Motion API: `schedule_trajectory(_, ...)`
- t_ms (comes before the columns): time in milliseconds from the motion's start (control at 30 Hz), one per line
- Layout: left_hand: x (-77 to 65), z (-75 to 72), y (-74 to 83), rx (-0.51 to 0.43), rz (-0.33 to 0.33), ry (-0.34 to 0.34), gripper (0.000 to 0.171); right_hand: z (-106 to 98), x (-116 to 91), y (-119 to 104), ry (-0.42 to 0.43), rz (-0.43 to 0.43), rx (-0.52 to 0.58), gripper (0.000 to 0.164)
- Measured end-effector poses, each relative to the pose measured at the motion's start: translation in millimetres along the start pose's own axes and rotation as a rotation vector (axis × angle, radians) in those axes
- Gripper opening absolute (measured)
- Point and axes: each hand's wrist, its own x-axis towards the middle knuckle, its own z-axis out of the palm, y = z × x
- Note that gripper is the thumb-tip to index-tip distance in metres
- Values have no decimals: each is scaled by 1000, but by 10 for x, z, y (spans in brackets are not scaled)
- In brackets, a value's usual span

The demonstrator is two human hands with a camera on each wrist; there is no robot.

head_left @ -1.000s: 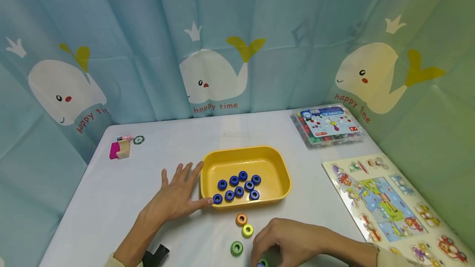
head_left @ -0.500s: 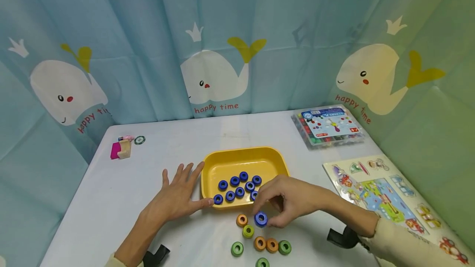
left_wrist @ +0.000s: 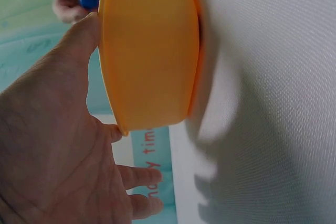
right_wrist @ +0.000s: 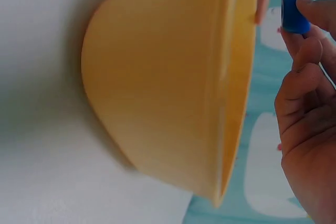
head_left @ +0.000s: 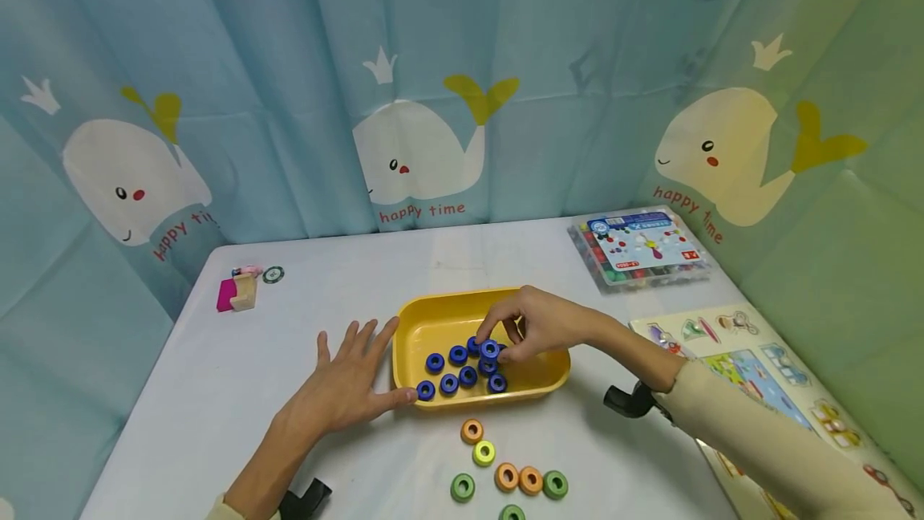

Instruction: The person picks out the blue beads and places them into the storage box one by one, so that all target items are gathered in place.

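Note:
Between thumb and fingertip, my right hand (head_left: 543, 322) pinches a blue ring-shaped bead (head_left: 489, 350) above the yellow tray (head_left: 419, 319). The same blue bead (right_wrist: 295, 14) shows side-on in the right wrist view, level with the tray's rim. Several more blue beads (head_left: 435, 363) lie inside the tray, a few partly hidden by the held one. With fingers spread, my left hand (head_left: 341, 386) touches the tray's left rim with its thumb and index fingertip. In front of the tray lie loose orange beads (head_left: 508, 477), a yellow bead (head_left: 484, 453) and green beads (head_left: 463, 488).
A clear-lidded box of colourful pieces (head_left: 641, 247) stands at the back right. My right forearm passes over a picture puzzle board (head_left: 751, 375). At the far left are a small pink and wooden toy (head_left: 237, 293) and a round green-white chip (head_left: 273, 274).
My right hand has carried the blue bead from the front of the table up and forward over the tray. The left hand stays at the rim.

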Motion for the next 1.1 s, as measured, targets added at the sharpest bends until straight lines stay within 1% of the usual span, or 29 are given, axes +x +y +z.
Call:
schedule_trajectory(200, 4, 6, 1, 10, -6, -6, 103, -37, 97, 223, 4, 51, -38, 27)
schedule_trajectory(433, 7, 7, 3, 11, -2, -5, 102, -27, 122, 377, -22, 89, -56, 26)
schedule_trajectory(633, 4, -17, -1, 2, -1, -7, 102, -32, 158, 432, -49, 161, -99, 25)
schedule_trajectory(900, -1, -15, 2, 6, -7, -9, 103, -37, 232, 512, -98, 159, -129, 25)
schedule_trajectory(1100, 0, -9, 4, 6, -7, -8, 102, -18, 270, 501, -146, 175, -161, 25)
